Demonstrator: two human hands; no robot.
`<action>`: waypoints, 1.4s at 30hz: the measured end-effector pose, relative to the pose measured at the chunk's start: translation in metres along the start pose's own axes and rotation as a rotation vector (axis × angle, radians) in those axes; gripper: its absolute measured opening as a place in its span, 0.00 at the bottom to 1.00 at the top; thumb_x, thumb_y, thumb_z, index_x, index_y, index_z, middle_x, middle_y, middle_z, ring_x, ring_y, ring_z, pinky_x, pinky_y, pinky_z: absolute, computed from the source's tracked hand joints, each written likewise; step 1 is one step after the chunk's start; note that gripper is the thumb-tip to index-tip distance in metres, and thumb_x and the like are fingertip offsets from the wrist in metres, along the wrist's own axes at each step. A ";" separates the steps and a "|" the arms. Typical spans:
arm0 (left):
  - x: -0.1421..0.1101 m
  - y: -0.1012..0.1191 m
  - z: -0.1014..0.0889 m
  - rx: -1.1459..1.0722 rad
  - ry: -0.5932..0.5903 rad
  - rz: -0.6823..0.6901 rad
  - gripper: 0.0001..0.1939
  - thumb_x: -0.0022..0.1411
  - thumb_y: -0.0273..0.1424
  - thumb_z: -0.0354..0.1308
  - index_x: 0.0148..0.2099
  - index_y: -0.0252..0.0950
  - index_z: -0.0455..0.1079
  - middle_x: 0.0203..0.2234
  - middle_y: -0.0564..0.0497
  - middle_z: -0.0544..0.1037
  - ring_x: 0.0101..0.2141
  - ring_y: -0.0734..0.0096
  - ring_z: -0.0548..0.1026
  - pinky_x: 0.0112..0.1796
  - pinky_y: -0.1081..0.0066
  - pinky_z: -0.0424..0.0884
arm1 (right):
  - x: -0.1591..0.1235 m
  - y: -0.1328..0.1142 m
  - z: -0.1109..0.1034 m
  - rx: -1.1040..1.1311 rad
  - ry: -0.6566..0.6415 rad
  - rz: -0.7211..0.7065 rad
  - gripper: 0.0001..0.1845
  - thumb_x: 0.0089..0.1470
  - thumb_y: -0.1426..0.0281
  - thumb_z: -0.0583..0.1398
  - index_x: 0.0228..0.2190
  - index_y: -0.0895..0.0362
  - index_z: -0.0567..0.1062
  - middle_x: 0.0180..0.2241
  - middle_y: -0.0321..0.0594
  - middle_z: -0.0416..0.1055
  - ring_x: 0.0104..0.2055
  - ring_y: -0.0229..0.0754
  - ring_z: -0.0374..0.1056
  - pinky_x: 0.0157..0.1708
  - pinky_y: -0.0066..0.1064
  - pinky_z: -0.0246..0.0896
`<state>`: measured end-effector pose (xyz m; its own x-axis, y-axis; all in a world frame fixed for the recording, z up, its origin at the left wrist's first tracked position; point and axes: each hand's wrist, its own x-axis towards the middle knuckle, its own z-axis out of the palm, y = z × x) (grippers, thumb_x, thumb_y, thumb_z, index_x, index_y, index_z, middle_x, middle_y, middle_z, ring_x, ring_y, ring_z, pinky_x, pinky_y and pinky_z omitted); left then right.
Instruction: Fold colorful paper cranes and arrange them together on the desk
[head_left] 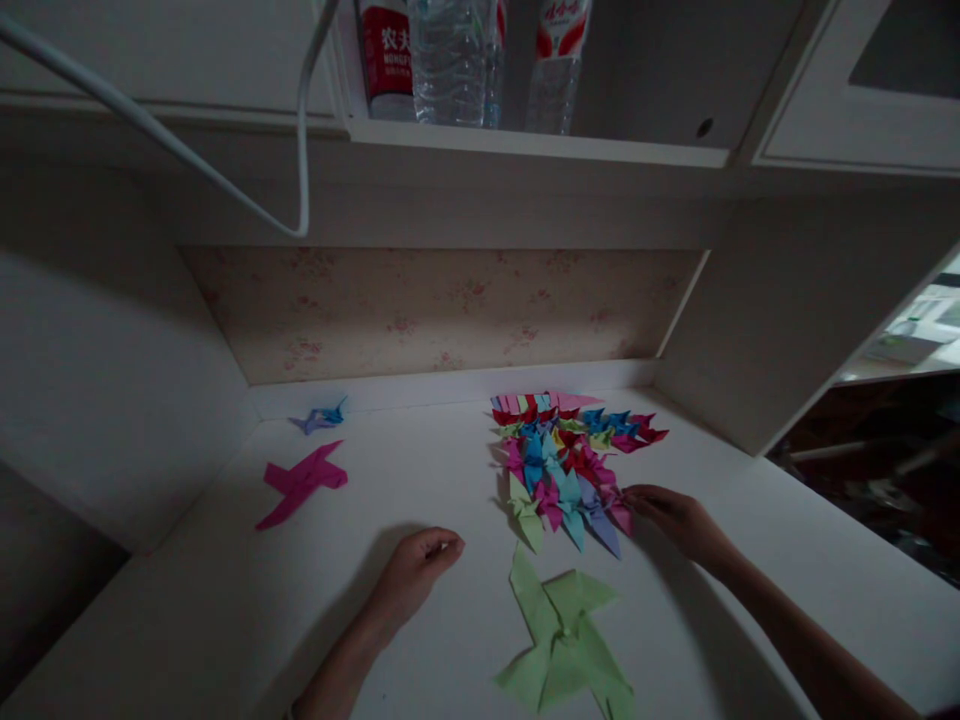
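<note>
Rows of small folded paper cranes (551, 465) in many colours cover the right middle of the white desk. My right hand (675, 520) reaches in from the right, its fingertips pinched on a magenta paper crane (619, 512) at the right end of the nearest row. Over the middle of the desk, my left hand (416, 575) has its fingers curled in and its thumb against them, with nothing visible in it. A large light green paper pinwheel (562, 640) lies between my forearms, close to me. To the left rests a magenta paper pinwheel (304, 485).
A small blue and purple paper crane (322, 415) sits at the back left. Folded paper strips (540, 402) lie behind the rows, near the wall. A white cable (300, 150) hangs down in front. Plastic bottles (450, 65) stand on the shelf (540, 143) above.
</note>
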<state>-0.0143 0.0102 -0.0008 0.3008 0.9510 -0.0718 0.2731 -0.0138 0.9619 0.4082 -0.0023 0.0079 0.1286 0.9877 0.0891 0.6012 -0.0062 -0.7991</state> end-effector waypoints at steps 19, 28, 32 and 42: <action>-0.002 0.005 0.002 -0.029 -0.008 0.025 0.16 0.55 0.41 0.57 0.32 0.32 0.75 0.24 0.52 0.74 0.29 0.69 0.69 0.32 0.72 0.62 | -0.073 -0.067 0.012 0.010 0.374 0.108 0.26 0.43 0.48 0.60 0.40 0.51 0.75 0.37 0.45 0.76 0.37 0.51 0.72 0.32 0.33 0.68; -0.002 0.004 0.003 -0.061 -0.014 0.038 0.12 0.55 0.36 0.57 0.30 0.33 0.76 0.23 0.52 0.75 0.28 0.69 0.69 0.31 0.73 0.62 | -0.074 -0.156 0.139 0.315 -0.346 -0.080 0.23 0.57 0.53 0.54 0.20 0.56 0.69 0.19 0.33 0.60 0.23 0.36 0.57 0.24 0.26 0.51; -0.001 0.002 0.004 -0.155 -0.019 0.021 0.10 0.54 0.35 0.58 0.30 0.32 0.75 0.25 0.51 0.76 0.29 0.68 0.70 0.33 0.72 0.63 | -0.047 -0.171 0.178 0.451 -0.440 -0.050 0.23 0.56 0.52 0.54 0.21 0.57 0.67 0.18 0.30 0.57 0.21 0.34 0.52 0.22 0.26 0.46; -0.003 0.004 0.005 -0.043 -0.024 0.033 0.12 0.56 0.36 0.56 0.29 0.33 0.75 0.21 0.54 0.73 0.26 0.71 0.66 0.29 0.74 0.60 | -0.037 -0.141 0.215 0.541 -0.333 -0.018 0.21 0.55 0.52 0.56 0.22 0.56 0.67 0.19 0.29 0.56 0.21 0.34 0.51 0.22 0.26 0.46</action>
<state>-0.0098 0.0061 0.0020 0.3304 0.9427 -0.0458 0.2234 -0.0310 0.9742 0.1490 -0.0040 -0.0103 -0.1825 0.9831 -0.0150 0.1058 0.0045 -0.9944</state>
